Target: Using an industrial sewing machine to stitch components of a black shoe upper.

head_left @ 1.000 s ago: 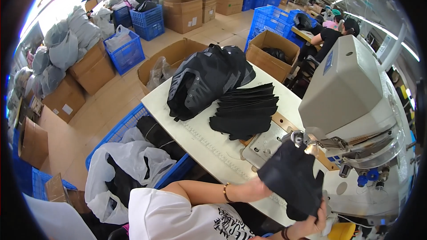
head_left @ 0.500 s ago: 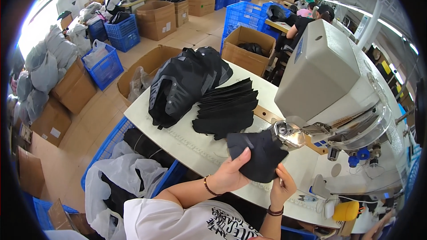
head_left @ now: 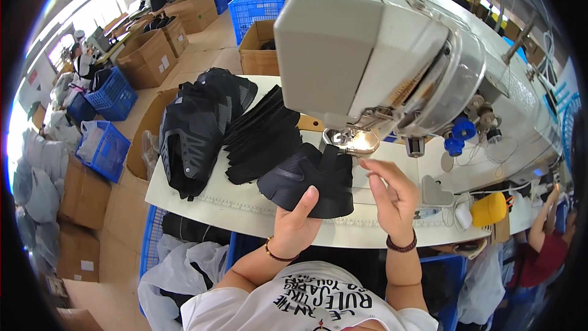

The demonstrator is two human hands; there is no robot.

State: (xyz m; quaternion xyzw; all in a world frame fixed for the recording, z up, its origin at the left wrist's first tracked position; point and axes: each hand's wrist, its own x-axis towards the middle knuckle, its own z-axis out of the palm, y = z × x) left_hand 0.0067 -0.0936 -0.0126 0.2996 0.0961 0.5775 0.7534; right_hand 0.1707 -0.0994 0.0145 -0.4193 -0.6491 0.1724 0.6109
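Observation:
My left hand [head_left: 295, 227] grips a black shoe upper [head_left: 309, 178], thumb on top and the fingers hidden beneath. The piece is curved, and a short black strap [head_left: 329, 158] stands up from its far edge, close to the lit needle area [head_left: 355, 141] of an industrial sewing machine [head_left: 343, 43]. Just right of the needle area is my right hand [head_left: 395, 199], its fingers stretched out and its thumb apart, with nothing visible in it. Left of the upper lies a fanned stack of black fabric pieces [head_left: 260, 144]. Beyond that stack rests a pile of black shoe uppers [head_left: 196, 125].
The white sewing table [head_left: 239, 208] carries a printed ruler strip along its near side. A yellow container [head_left: 489, 209] stands at the right. Blue crates [head_left: 104, 150] and cardboard boxes [head_left: 147, 58] stand on the floor. Another person's arm [head_left: 542, 224] shows at far right.
My view has swung right and closer to the machine. The right hand has let go of the shoe upper's edge and moved beside the needle area; the upper has turned in my left hand.

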